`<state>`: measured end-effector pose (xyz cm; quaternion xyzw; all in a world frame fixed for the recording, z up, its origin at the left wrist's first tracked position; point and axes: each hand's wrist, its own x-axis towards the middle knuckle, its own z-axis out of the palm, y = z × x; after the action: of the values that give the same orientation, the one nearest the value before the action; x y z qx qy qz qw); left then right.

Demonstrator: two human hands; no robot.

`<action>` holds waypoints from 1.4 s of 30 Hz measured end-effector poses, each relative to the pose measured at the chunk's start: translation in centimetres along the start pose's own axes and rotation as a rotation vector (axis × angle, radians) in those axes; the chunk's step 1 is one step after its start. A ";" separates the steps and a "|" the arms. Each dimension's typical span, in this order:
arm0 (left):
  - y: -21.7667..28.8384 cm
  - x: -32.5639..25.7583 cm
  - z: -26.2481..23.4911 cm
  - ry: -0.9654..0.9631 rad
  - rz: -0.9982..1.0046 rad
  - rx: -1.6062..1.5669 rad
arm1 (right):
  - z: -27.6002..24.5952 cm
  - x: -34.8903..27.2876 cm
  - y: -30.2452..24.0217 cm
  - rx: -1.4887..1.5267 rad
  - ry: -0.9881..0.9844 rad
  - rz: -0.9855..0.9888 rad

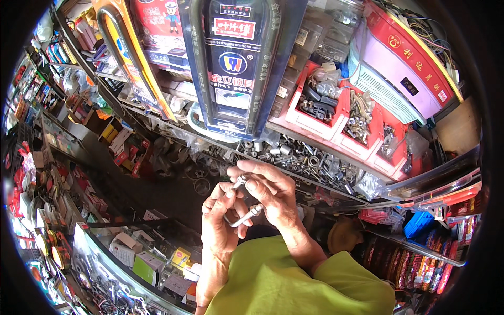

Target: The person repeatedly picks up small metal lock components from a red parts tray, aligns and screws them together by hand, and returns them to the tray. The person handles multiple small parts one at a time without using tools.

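Observation:
In front of my chest both hands hold a small, bent, silver-coloured metal rod (243,218). It curves in a U shape, with a thicker collar near its right end; its exact kind I cannot make out. My left hand (217,223) grips it from the left, thumb and fingertips pressed near its upper end. From the right, my right hand (273,197) pinches the same upper end between thumb and fingers. Fingers cover part of the metal between the two ends. The lower curve passes in front of my left fingers.
Beyond my hands runs a shelf of loose metal parts (310,160). Red bins (336,134) of fittings stand at the far right. A large packaged U-lock (231,68) leans upright ahead. To the lower left is a glass display case (105,262), and striped goods (415,257) lie at right.

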<state>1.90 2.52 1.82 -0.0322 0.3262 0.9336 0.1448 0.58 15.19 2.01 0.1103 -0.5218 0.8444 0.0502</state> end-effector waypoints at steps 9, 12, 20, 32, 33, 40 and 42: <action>0.0 0.0 0.0 -0.012 -0.004 -0.011 | 0.0 -0.2 0.7 -0.070 -0.009 -0.061; 0.1 0.0 -0.2 -0.012 0.006 -0.011 | 0.0 0.0 0.4 -0.006 -0.035 -0.059; 0.0 -0.1 0.1 0.001 -0.015 0.056 | 0.9 0.5 0.1 -0.104 0.071 0.010; 0.7 -0.5 -0.2 0.022 -0.060 0.004 | 0.7 0.7 1.0 -0.126 0.169 0.099; 0.7 -0.5 -0.2 0.013 -0.057 -0.010 | 1.5 0.8 0.4 -0.117 0.188 0.094; 0.9 -0.5 -0.4 0.010 -0.065 -0.056 | 0.6 1.1 -0.8 -0.126 -0.030 0.072; 0.8 -0.6 -0.5 0.015 -0.093 -0.047 | 0.1 1.6 -0.5 -0.174 -0.055 0.038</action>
<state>2.18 1.51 2.01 -0.0579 0.3037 0.9329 0.1848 -0.87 15.25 2.85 0.1187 -0.5963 0.7934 0.0291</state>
